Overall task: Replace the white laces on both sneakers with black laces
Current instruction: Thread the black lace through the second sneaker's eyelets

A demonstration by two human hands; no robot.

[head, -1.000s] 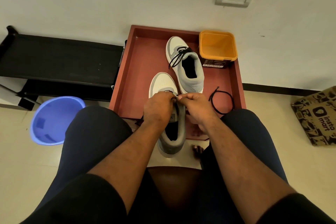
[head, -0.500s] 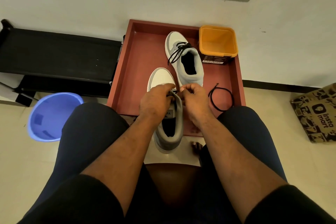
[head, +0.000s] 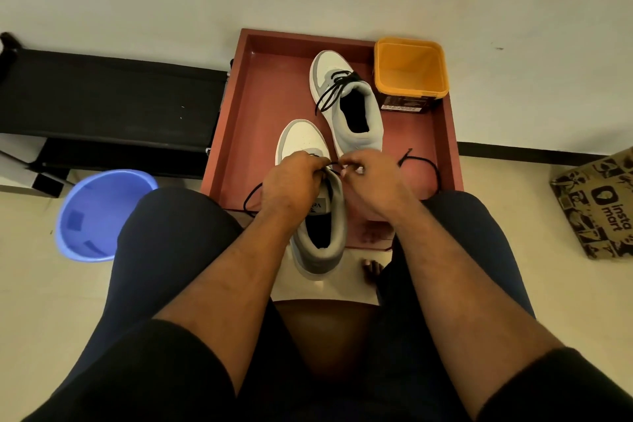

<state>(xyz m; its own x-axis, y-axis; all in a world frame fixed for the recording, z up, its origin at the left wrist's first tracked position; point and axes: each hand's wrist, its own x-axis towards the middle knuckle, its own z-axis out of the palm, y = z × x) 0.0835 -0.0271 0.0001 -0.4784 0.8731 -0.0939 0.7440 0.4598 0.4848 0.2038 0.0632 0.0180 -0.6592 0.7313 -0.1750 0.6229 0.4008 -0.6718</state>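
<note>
Near white-and-grey high-top sneaker (head: 317,202) sitting dead centre, long axis running twelve to six: toe up at twelve over the shallow reddish-brown wooden tray (head: 239,134), grey heel collar down at six between the knees. Both hands right on it at the throat. Left hand (head: 291,181) at nine o'clock of the tongue, fingers curled, pinching a thin black lace (head: 251,197) that loops out toward eight from under the wrist. Right hand (head: 371,178) at three o'clock, fingertips pinched together on the other run of what looks like the same lace, just beside the left. Between the two, barely any gap, with a short black strand bridging it right above the eyelets.

Second matching white-and-grey sneaker (head: 346,96) up at one o'clock, well inside the tray, toe to twelve, black lacing already crossed over its front and loose ends trailing toward seven. Slack black lace end (head: 423,164) curling on the tray at three o'clock of the right hand. No white lace visible anywhere.

Probably threading or tightening at the lower eyelets. Neither hand nearer; equal reach, one per side. Next pull likely outward, toward nine and three, across the shoe's long axis.
</note>
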